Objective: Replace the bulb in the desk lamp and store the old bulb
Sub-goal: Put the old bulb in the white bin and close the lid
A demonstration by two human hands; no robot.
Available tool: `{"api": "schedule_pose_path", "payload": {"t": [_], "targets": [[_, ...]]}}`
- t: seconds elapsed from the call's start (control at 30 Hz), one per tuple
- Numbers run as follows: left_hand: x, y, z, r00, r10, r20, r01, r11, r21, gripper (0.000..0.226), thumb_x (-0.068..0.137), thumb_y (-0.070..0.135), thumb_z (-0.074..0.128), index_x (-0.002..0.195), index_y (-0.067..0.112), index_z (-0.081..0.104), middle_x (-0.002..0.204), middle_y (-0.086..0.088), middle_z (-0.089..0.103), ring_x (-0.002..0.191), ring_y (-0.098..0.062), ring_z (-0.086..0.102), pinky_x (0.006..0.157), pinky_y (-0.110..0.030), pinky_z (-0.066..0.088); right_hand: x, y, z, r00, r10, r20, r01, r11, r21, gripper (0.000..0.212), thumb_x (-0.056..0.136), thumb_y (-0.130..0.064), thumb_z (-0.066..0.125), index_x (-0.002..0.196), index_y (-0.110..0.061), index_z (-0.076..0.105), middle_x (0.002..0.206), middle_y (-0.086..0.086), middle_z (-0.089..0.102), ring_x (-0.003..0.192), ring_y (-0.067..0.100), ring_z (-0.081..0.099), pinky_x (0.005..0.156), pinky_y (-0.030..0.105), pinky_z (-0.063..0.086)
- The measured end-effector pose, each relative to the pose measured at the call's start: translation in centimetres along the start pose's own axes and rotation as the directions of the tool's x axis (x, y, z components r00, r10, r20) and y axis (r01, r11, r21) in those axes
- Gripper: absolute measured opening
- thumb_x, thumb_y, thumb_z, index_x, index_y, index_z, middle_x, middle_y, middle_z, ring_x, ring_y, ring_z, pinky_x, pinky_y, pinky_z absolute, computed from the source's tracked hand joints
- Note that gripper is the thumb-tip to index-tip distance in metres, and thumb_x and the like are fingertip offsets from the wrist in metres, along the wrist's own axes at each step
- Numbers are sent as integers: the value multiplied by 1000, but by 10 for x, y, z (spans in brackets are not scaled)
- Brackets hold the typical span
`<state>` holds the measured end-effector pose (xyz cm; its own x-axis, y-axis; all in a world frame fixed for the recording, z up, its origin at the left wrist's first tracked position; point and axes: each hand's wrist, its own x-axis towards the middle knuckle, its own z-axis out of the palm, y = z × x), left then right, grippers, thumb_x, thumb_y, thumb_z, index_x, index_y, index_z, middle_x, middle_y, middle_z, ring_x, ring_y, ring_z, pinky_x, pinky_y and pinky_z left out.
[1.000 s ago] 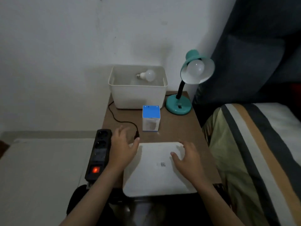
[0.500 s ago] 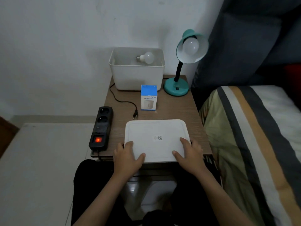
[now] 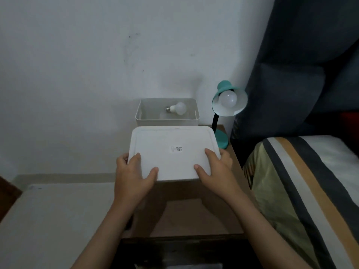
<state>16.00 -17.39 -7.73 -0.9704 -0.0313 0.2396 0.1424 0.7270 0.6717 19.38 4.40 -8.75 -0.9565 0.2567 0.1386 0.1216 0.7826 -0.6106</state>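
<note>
— So, who has the lid (image 3: 172, 152)?
— Both: left hand (image 3: 134, 177) and right hand (image 3: 215, 171) grip its near corners, thumbs on top, long side crosswise.
— And the bin (image 3: 167, 118)?
— Straight beyond the lid, at the table's (image 3: 194, 216) far edge, open, old bulb (image 3: 177, 108) inside. Lamp (image 3: 227, 105) at the far right corner, bulb fitted.

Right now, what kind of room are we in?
Probably a bedroom: a bed with a striped blanket sits beside a small wooden bedside table carrying a teal desk lamp, against a plain white wall.
</note>
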Motion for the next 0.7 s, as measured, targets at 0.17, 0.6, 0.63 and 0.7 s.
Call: {"api": "schedule_pose_path", "payload": {"t": [0.17, 0.6, 0.63, 0.7], "targets": [[92, 2, -2, 998, 24, -54, -24, 1000, 10, 52, 79, 32, 69, 119, 3, 53, 128, -16, 41, 116, -32, 47, 89, -35, 43, 91, -28, 11, 1000, 1, 0, -1, 999, 45, 60, 89, -43, 52, 139, -15, 33, 139, 16, 23, 126, 32, 22, 105, 40, 30], [237, -11, 55, 998, 40, 45, -41, 999, 10, 36, 83, 36, 60, 104, 6, 56, 127, -13, 40, 111, -29, 49, 80, -29, 41, 226, -25, 37, 997, 69, -41, -68, 997, 32, 59, 86, -42, 56, 135, -14, 42, 139, 23, 28, 130, 36, 21, 104, 43, 29], [239, -15, 60, 998, 33, 57, -34, 999, 11, 35, 84, 36, 60, 102, 6, 56, 126, -13, 40, 111, -29, 48, 80, -29, 40, 229, -23, 39, 997, 78, -29, -77, 997, 32, 59, 86, -43, 56, 135, -14, 42, 138, 23, 28, 129, 36, 21, 104, 43, 29], [242, -20, 68, 997, 23, 71, -25, 999, 20, 34, 84, 37, 59, 98, 5, 56, 123, -13, 41, 112, -30, 46, 80, -29, 38, 234, -19, 43, 996, 91, -20, -90, 995, 30, 59, 85, -43, 56, 135, -13, 42, 137, 22, 29, 129, 36, 22, 104, 43, 30]]}}
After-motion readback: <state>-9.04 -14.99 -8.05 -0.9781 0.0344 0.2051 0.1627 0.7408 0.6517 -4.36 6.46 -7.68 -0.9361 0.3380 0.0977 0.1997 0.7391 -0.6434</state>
